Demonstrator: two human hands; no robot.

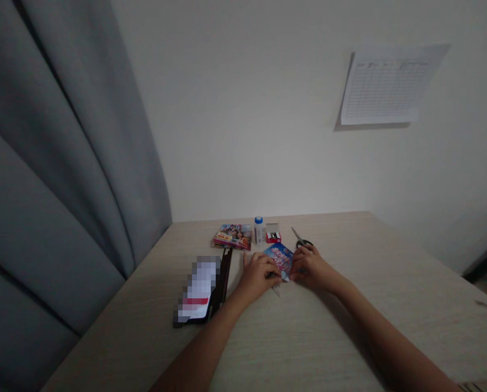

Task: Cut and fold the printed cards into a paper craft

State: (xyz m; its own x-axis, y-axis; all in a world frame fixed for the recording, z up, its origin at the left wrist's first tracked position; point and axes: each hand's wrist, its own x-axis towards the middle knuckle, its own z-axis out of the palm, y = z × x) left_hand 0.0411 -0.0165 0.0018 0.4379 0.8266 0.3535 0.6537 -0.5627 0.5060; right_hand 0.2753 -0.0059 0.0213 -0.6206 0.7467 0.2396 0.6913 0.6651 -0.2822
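Note:
A blue printed paper with red and white lettering lies on the table between my hands, one corner pointing away from me. My left hand is closed at its near left edge, the fingertips pinching it. From the other side, my right hand pinches the lower right edge with bent fingers. Something thin and pale shows below the left fingertips, too small to make out. Just beyond my right hand lie scissors with dark handles, blades pointing away and to the left.
Behind the paper stand a small clear bottle with a blue cap and a small red-and-white open box. A stack of colourful printed leaflets lies left of them. A phone in a dark case is near my left forearm. A grey curtain hangs left.

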